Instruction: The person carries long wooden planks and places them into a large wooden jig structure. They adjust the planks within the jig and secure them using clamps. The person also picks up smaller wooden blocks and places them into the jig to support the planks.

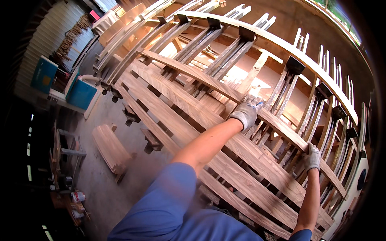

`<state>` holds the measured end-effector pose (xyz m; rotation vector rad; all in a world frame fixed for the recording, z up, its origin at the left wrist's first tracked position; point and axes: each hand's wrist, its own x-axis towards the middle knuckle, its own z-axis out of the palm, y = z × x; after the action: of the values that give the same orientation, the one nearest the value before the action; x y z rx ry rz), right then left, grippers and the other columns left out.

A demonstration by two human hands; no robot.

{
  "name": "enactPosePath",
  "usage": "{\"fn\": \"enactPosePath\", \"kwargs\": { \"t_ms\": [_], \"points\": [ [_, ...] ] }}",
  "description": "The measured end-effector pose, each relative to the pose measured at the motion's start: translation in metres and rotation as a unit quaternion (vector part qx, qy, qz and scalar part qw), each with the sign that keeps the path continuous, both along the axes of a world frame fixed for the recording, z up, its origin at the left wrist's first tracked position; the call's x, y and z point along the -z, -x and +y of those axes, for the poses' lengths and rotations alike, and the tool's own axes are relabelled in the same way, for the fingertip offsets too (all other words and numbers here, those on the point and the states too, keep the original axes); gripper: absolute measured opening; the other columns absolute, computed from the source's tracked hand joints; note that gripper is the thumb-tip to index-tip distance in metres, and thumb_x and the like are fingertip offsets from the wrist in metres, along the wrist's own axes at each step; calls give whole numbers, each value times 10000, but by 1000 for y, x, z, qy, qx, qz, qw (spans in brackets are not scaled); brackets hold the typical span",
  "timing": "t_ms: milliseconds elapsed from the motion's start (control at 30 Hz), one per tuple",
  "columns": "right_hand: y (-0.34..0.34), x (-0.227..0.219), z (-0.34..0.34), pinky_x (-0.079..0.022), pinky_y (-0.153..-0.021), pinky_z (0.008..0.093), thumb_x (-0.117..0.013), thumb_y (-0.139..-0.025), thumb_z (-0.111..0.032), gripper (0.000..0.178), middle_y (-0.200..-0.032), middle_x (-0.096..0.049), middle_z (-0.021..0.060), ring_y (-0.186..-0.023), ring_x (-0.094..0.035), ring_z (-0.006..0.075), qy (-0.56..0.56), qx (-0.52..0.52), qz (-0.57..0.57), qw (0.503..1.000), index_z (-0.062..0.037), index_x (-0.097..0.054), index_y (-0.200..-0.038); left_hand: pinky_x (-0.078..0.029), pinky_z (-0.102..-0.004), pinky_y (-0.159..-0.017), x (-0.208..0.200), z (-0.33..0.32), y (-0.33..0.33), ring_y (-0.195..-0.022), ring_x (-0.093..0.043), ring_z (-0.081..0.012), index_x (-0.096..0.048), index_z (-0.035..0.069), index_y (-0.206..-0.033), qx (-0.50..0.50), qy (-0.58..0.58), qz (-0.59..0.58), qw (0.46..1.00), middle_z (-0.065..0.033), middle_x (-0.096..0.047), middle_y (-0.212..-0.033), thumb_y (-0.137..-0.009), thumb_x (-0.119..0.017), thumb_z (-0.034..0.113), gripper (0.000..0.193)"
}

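A long, narrow wooden plank (193, 76) runs slantwise across a rack of metal bar clamps (233, 56). My left hand (246, 111), in a grey-white work glove, lies over the plank near its middle, with the fingers curled across it. Further right, my gloved right hand (312, 157) grips the same plank not far from its right end. Several wider wooden boards (181, 100) lie nearer to me, roughly parallel to it, with dark gaps between them. The undersides of both hands are hidden.
A curved light-coloured rail (277, 34) with black clamp plates (295, 65) arches beyond the planks. A stack of short boards (110, 146) stands on the floor at left. Past it are a teal machine (82, 92) and a metal stand (70, 146).
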<state>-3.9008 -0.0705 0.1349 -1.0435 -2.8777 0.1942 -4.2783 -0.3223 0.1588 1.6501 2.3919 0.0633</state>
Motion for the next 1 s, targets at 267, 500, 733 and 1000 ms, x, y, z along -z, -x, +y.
{"fn": "enactPosePath", "kwargs": {
  "t_ms": [267,500,733,1000],
  "points": [
    [-7,9,9,-538,-985,504,-813,-777,-86,552,-1144,-722,198,-1101,-681,409,-22,2,6,1000,-61,-669,-1310,-190,-412,-1337,-19,-25,-54,-1618,-278,-351,-350,33,-1661,-2,-10,-121,993,-227,-356,-1711,-1071,-536,428,734],
    [3,-4,3,-542,-981,507,-761,-845,-142,463,-1156,-727,219,-1097,-693,419,-18,12,-50,998,-68,-674,-1294,-481,-468,-1168,-43,-156,-141,-1375,-579,-361,-602,76,-1432,-47,-317,-144,936,-180,-613,-1467,-993,-738,367,544],
    [22,3,5,-564,-966,500,-804,-877,-228,549,-1166,-737,171,-1111,-719,383,-27,46,-148,988,-90,-601,-1368,-539,-473,-1038,-35,-363,-247,-1213,-669,-358,-703,84,-1298,-300,-325,-27,896,-160,-698,-1307,-931,-795,295,433],
    [83,-51,-102,-539,-1072,454,-849,-824,-347,618,-1288,-695,223,-1245,-665,382,-73,48,-90,992,-41,-657,-1326,-569,-505,-966,14,-487,-328,-1090,-714,-412,-746,135,-1238,-444,-334,-100,826,-164,-728,-1257,-976,-728,316,319]
  ]
}}
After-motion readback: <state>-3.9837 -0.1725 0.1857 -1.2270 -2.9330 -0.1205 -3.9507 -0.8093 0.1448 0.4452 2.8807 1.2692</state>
